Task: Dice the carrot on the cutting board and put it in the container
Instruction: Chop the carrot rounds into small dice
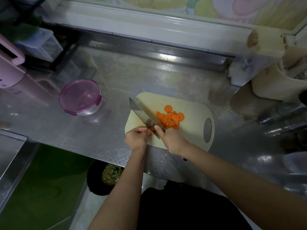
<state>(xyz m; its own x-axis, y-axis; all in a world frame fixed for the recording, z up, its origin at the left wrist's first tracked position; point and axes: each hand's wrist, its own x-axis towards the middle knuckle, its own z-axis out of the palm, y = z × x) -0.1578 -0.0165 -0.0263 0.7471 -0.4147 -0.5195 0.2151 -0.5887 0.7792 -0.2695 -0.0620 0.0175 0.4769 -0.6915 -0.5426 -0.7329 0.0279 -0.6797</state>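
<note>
Bare arms and a black garment, seen from above.

The left forearm (126, 180) and the right forearm (232, 171) are shown uncovered along all of their visible length, down to the left hand (136, 138) and the right hand (172, 141). A black garment (182, 209) is worn on the body; it is seen as plain dark cloth between the arms, its cut lost in shadow.

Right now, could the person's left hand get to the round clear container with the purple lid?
Probably yes. The left hand pinches a carrot piece beside the cleaver, but only bare steel counter lies between it and the container; it must let go first.
</note>
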